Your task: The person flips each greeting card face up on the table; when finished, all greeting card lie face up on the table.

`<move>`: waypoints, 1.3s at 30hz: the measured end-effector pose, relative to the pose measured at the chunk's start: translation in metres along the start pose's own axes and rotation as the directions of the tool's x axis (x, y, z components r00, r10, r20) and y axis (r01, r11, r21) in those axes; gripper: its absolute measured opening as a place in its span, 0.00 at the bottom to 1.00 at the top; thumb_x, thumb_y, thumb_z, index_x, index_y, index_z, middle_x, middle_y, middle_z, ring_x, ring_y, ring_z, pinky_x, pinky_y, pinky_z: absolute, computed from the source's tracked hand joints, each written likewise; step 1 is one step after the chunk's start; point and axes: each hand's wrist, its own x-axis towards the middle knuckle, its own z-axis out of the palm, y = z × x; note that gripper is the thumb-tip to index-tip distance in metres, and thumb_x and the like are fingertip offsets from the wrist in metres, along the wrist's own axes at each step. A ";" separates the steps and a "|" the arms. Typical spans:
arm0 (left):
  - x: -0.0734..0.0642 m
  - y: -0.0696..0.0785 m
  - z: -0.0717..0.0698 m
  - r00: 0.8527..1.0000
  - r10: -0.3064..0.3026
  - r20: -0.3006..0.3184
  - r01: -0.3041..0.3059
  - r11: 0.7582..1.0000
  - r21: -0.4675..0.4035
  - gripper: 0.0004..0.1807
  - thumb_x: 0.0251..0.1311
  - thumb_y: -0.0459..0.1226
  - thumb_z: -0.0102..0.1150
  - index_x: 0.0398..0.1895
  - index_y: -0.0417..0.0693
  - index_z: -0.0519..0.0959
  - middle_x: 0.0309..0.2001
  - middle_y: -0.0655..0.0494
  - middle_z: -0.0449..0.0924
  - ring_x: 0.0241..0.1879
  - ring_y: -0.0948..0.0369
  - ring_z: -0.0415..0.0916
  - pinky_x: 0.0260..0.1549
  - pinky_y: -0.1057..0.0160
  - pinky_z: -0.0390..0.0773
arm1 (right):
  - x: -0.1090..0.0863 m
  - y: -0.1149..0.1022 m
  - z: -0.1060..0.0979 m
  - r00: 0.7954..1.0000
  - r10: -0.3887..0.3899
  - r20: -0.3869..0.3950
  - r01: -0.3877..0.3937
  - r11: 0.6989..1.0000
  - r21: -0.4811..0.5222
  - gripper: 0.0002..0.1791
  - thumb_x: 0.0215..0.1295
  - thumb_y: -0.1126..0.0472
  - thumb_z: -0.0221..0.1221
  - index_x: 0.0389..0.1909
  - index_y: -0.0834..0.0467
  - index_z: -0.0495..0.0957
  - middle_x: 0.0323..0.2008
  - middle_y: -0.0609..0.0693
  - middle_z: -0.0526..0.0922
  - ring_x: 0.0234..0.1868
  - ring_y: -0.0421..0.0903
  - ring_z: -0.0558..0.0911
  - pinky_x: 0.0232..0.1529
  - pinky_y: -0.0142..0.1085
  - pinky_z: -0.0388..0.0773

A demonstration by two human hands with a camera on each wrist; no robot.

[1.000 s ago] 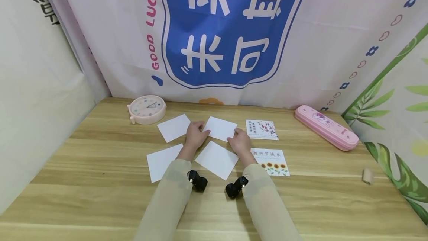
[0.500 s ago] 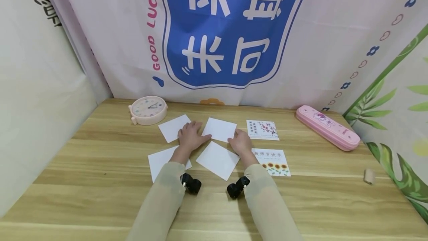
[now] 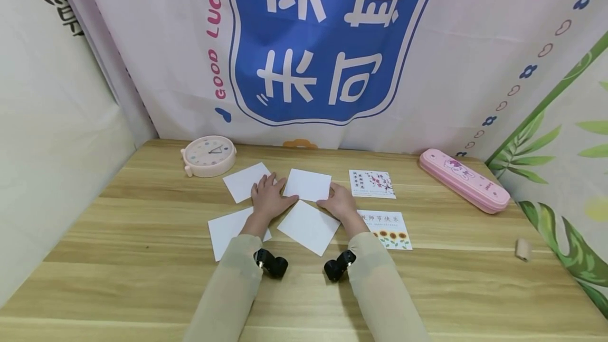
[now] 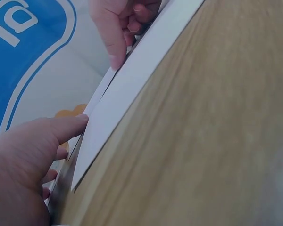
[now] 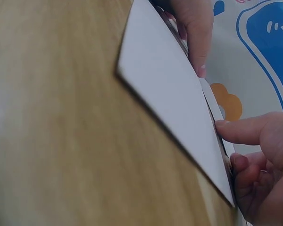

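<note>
A blank white card (image 3: pixel 307 184) lies on the wooden table between both hands. My left hand (image 3: pixel 268 202) is spread at its left side, thumb at the lower left corner, the other fingers over an upper left white card (image 3: pixel 238 183). On the other side my right hand (image 3: pixel 342 202) holds the card's right edge between thumb and curled fingers. In the right wrist view, the right thumb (image 5: pixel 240 131) presses near that edge. Just below lies another white card (image 3: pixel 309 227), turned like a diamond. A lower left white card (image 3: pixel 222 234) is partly under the left forearm.
Two printed cards lie to the right, one with blossoms (image 3: pixel 372 183) and one with sunflowers (image 3: pixel 389 231). A pink clock (image 3: pixel 209 156) sits at the back left, a pink pencil case (image 3: pixel 463 179) at the back right. A small beige block (image 3: pixel 522 249) lies far right.
My left hand has let go of the card's left edge and spread its fingers. The middle card has turned straighter and shifted slightly left and nearer, the right hand moving with it.
</note>
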 end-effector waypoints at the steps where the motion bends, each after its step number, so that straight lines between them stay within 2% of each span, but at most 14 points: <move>1: 0.000 0.000 0.000 1.000 -0.001 0.003 0.001 1.000 -0.004 0.35 0.49 0.56 0.52 0.58 0.48 0.65 0.62 0.43 0.50 0.61 0.45 0.40 0.53 0.42 0.38 | 0.000 0.000 0.000 1.000 0.001 0.003 -0.002 1.000 0.006 0.28 0.48 0.58 0.62 0.52 0.62 0.68 0.17 0.49 0.68 0.16 0.42 0.66 0.17 0.31 0.63; 8: 0.001 0.001 0.000 1.000 -0.024 0.019 0.024 1.000 -0.009 0.35 0.49 0.56 0.52 0.59 0.48 0.64 0.63 0.44 0.48 0.62 0.46 0.38 0.53 0.43 0.36 | 0.002 0.000 0.001 0.999 0.026 -0.019 -0.026 1.000 0.015 0.29 0.51 0.59 0.59 0.55 0.63 0.66 0.15 0.49 0.69 0.15 0.42 0.66 0.17 0.32 0.63; 14: 0.004 0.001 0.004 0.999 -0.043 0.024 0.043 0.999 -0.015 0.36 0.48 0.56 0.52 0.59 0.48 0.63 0.63 0.44 0.47 0.62 0.46 0.37 0.53 0.43 0.34 | 0.002 -0.002 0.004 0.998 0.049 -0.031 -0.051 0.996 -0.068 0.30 0.52 0.58 0.59 0.56 0.62 0.64 0.27 0.51 0.74 0.27 0.46 0.72 0.28 0.36 0.70; 17: 0.004 0.003 0.003 0.998 -0.054 0.030 0.054 0.998 -0.018 0.36 0.47 0.55 0.54 0.59 0.47 0.63 0.63 0.44 0.47 0.62 0.46 0.37 0.53 0.43 0.34 | 0.001 -0.003 0.004 0.998 0.051 -0.029 -0.054 0.994 -0.096 0.30 0.52 0.57 0.58 0.57 0.61 0.64 0.34 0.53 0.76 0.34 0.48 0.73 0.36 0.39 0.70; 21: 0.005 0.004 0.001 0.997 -0.069 0.042 0.070 0.997 -0.027 0.37 0.46 0.54 0.56 0.60 0.47 0.63 0.63 0.43 0.47 0.62 0.46 0.36 0.53 0.43 0.33 | 0.000 -0.004 0.004 0.999 0.045 -0.029 -0.048 0.993 -0.109 0.29 0.53 0.57 0.58 0.57 0.60 0.64 0.39 0.55 0.76 0.38 0.50 0.74 0.40 0.41 0.70; 27: 0.005 0.006 -0.004 0.994 -0.098 0.056 0.103 0.990 -0.096 0.37 0.44 0.50 0.59 0.59 0.47 0.64 0.63 0.44 0.47 0.61 0.46 0.36 0.54 0.44 0.32 | 0.001 -0.005 0.004 0.999 0.048 -0.018 -0.049 0.993 -0.109 0.31 0.53 0.57 0.58 0.58 0.62 0.62 0.41 0.56 0.75 0.40 0.51 0.73 0.43 0.42 0.68; 31: 0.005 0.006 -0.008 0.993 -0.113 0.040 0.118 0.980 -0.162 0.33 0.44 0.44 0.60 0.57 0.47 0.66 0.63 0.44 0.49 0.61 0.46 0.37 0.54 0.45 0.32 | 0.001 -0.006 0.003 0.999 0.052 -0.009 -0.053 0.994 -0.098 0.31 0.53 0.58 0.58 0.58 0.62 0.62 0.45 0.57 0.74 0.45 0.52 0.72 0.47 0.43 0.66; 34: 0.005 0.006 -0.009 0.993 -0.117 0.025 0.119 0.970 -0.211 0.29 0.44 0.39 0.59 0.55 0.47 0.68 0.62 0.45 0.51 0.61 0.47 0.38 0.54 0.45 0.32 | 0.001 -0.005 0.003 0.999 0.046 -0.009 -0.046 0.995 -0.088 0.31 0.53 0.58 0.58 0.58 0.62 0.62 0.39 0.57 0.76 0.40 0.51 0.74 0.41 0.41 0.69; 36: 0.004 0.005 -0.009 0.993 -0.116 0.018 0.117 0.964 -0.238 0.28 0.43 0.37 0.58 0.53 0.47 0.69 0.62 0.45 0.52 0.61 0.47 0.39 0.54 0.45 0.32 | 0.000 -0.004 0.002 0.999 0.039 -0.012 -0.040 0.996 -0.078 0.31 0.52 0.59 0.59 0.58 0.62 0.63 0.30 0.55 0.76 0.31 0.49 0.74 0.32 0.38 0.70; 39: 0.004 0.005 -0.009 0.992 -0.123 0.014 0.122 0.955 -0.270 0.26 0.43 0.35 0.58 0.51 0.48 0.71 0.61 0.46 0.54 0.61 0.48 0.39 0.54 0.46 0.32 | 0.000 -0.003 0.002 0.999 0.034 -0.012 -0.034 0.998 -0.051 0.30 0.51 0.60 0.59 0.57 0.61 0.64 0.20 0.51 0.71 0.20 0.45 0.69 0.21 0.34 0.67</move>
